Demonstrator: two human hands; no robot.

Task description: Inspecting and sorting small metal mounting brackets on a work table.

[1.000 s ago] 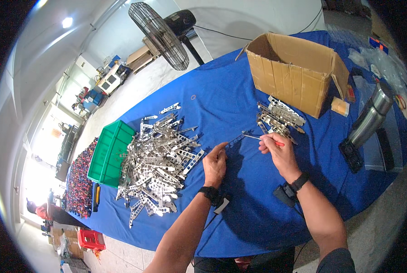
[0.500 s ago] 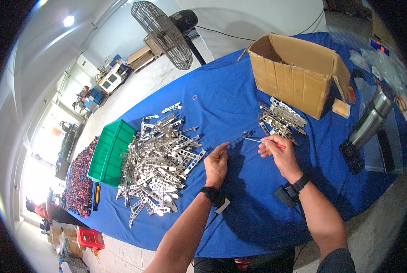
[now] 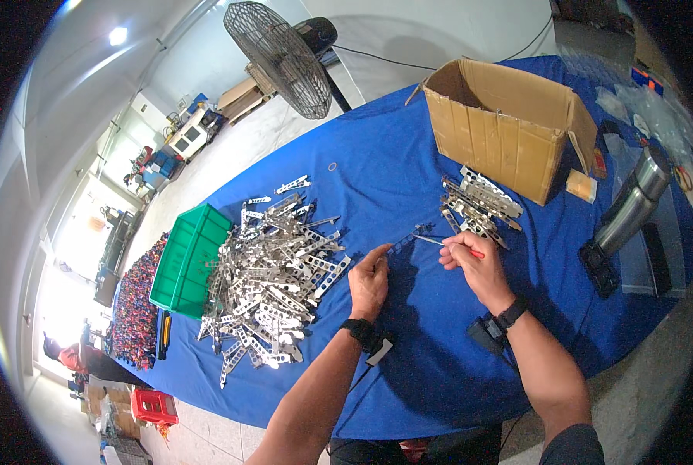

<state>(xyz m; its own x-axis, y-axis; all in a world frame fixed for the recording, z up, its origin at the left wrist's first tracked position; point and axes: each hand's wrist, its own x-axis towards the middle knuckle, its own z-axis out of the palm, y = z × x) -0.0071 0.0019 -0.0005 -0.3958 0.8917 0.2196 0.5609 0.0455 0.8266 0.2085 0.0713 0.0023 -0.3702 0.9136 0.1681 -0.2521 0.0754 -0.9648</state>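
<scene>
Red-handled tool point(image 3: 477, 254) pinched in curled right hand point(image 3: 478, 270).

We can read no text, label, brand, number or sign anywhere in this view
</scene>
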